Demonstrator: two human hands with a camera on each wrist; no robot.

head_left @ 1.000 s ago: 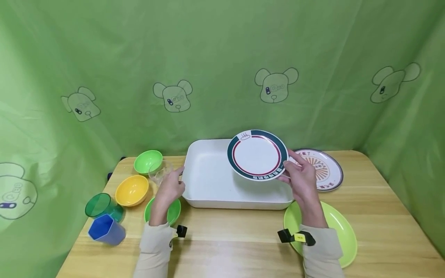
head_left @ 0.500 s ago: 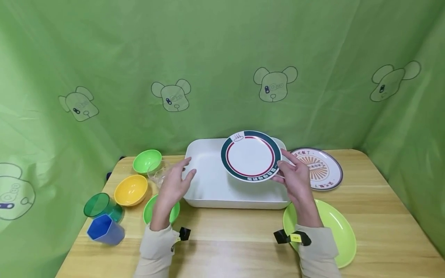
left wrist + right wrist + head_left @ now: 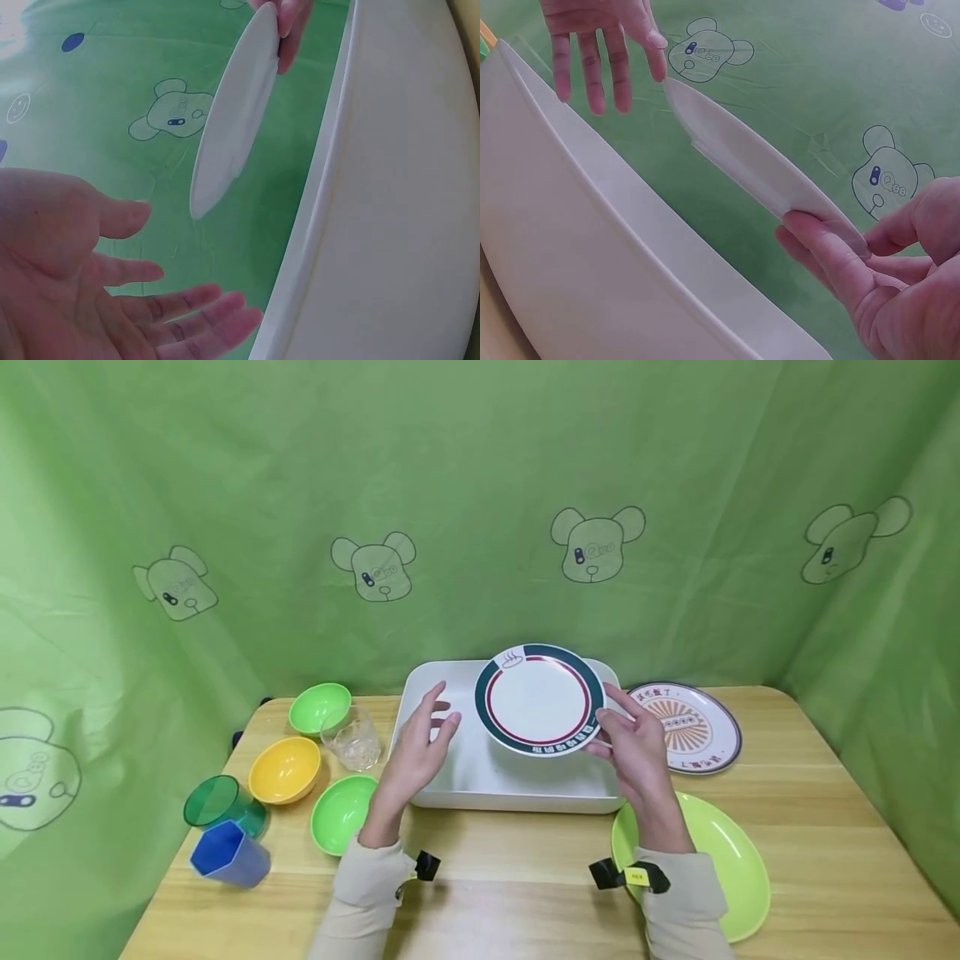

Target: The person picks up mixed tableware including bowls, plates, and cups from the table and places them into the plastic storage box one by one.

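My right hand [image 3: 637, 747] pinches the right edge of a white plate [image 3: 540, 700] with a dark green rim band and a thin red ring. The plate hangs tilted above the white rectangular basin [image 3: 480, 802]. In the right wrist view the thumb lies on one face of the plate [image 3: 742, 150], the fingers under the other. My left hand [image 3: 420, 747] hovers over the left part of the basin, fingers spread and holding nothing. A gap separates it from the plate in the left wrist view, where the palm [image 3: 45, 277] shows.
Left of the basin stand two green bowls [image 3: 341, 814], a yellow bowl [image 3: 285, 771], a clear glass [image 3: 356, 743], a green cup [image 3: 225, 806] and a blue cup [image 3: 232, 857]. To the right lie a patterned oval plate [image 3: 701, 727] and a lime green plate [image 3: 738, 868]. A green curtain [image 3: 480, 485] hangs behind.
My left hand has come away from the basin's left edge, opened its fingers and moved right toward the plate. The plate, in my right hand, has shifted slightly left.
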